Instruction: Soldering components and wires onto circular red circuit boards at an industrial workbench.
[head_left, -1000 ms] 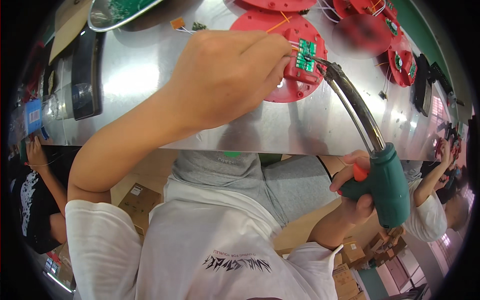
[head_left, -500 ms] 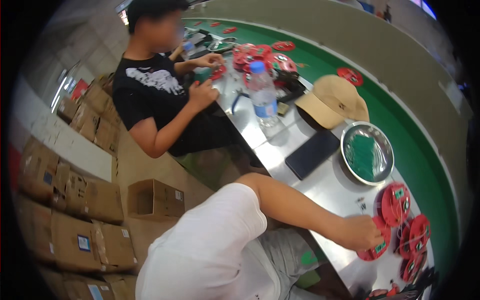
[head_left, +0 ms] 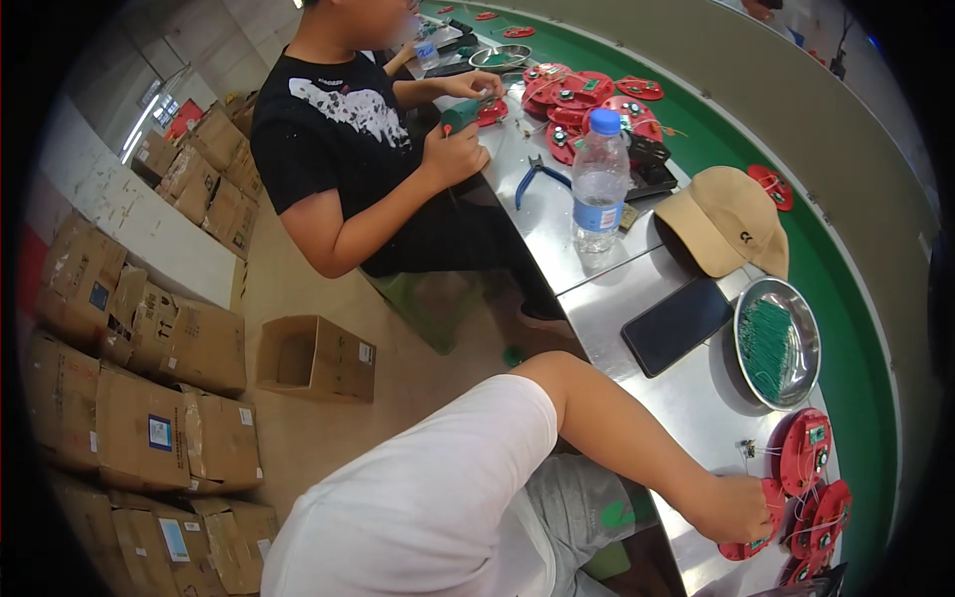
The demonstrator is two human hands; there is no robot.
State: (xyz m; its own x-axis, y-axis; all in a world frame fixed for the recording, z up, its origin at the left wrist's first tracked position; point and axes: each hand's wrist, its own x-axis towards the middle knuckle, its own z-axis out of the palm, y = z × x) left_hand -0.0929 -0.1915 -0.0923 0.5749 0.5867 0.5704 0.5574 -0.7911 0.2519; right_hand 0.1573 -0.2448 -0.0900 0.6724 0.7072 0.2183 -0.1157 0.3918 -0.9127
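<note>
My left hand [head_left: 734, 509] is closed over a red round plastic part [head_left: 746, 549] at the table's right end. Its fingertips are turned away and partly hidden, bent down at the part's edge. Beside it lies another red round part [head_left: 804, 453] with a small green circuit board and thin white wires. Several more red parts [head_left: 828, 512] are bunched to the right. A small component [head_left: 748, 450] on wires rests just above my hand. My right hand is out of view; the lower right corner shows only a dark edge.
A steel bowl [head_left: 818, 368] of green wires, a black phone [head_left: 676, 326], a tan cap [head_left: 724, 221] and a water bottle [head_left: 600, 189] stand along the metal table. A co-worker [head_left: 338, 149] sits farther up, near blue pliers [head_left: 537, 179]. Cardboard boxes [head_left: 149, 428] fill the left floor.
The view has shifted, so the table things appear farther right and lower. My left hand stays at the red part. A partial hand and red tool at the lower right have left view.
</note>
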